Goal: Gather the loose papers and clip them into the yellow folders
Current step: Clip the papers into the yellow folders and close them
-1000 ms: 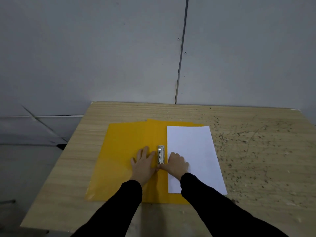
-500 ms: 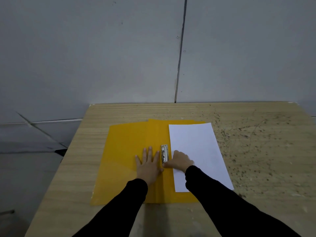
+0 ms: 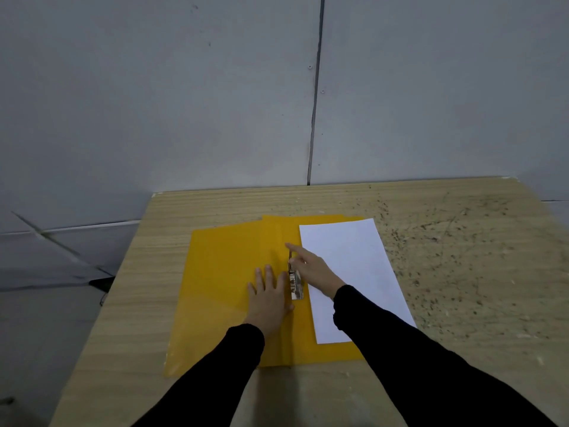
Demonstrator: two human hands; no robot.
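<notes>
Pressing down with spread, flat fingers, the left hand [image 3: 269, 291] pins the open yellow folder [image 3: 221, 272] to the wooden table [image 3: 462, 272], just at nine o'clock of the metal clip [image 3: 295, 285] that sits along the fold. The right hand [image 3: 312, 271] reaches in from four o'clock and seems to pinch the clip's thin lever [image 3: 289, 257] between forefinger and thumb, with the lever tipped up toward twelve o'clock; the exact grip is partly hidden. The white paper [image 3: 348, 257] lies on the folder's right half, at three o'clock of the clip, its near edge just beside the clip but not yet under it. To my eye the step in hand is opening the clip. The next move calls for keeping the lever raised, sliding the paper toward nine o'clock until its edge sits squarely under the clip, then letting the lever down.
</notes>
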